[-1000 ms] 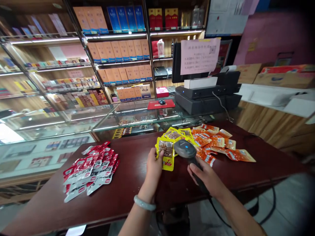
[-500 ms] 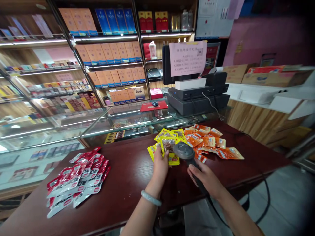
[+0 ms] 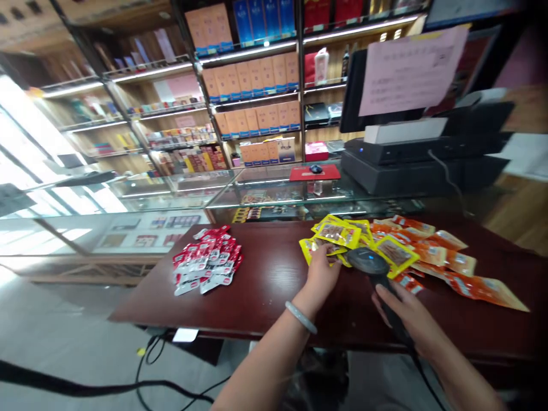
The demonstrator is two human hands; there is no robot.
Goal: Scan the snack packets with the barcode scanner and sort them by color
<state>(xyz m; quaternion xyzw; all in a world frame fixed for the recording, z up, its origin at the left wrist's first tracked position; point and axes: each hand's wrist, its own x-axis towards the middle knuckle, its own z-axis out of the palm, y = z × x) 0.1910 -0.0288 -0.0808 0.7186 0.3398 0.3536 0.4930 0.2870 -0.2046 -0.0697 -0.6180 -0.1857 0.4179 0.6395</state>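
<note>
My left hand, with a pale bangle on the wrist, grips a yellow snack packet low at the left edge of a pile of yellow packets on the dark red table. My right hand holds a black barcode scanner by its handle. The scanner's head hovers over the yellow pile, just right of my left hand. Its cable runs back past my right wrist.
Orange packets are spread to the right of the yellow ones, and red-and-white packets lie at the table's left end. Behind stand a glass counter, a black till and stocked shelves. Cables trail on the floor at left.
My left hand has lowered the upright yellow packet from in front of the scanner down to the pile's left edge. The scanner has dipped with it. My view has swung left.
</note>
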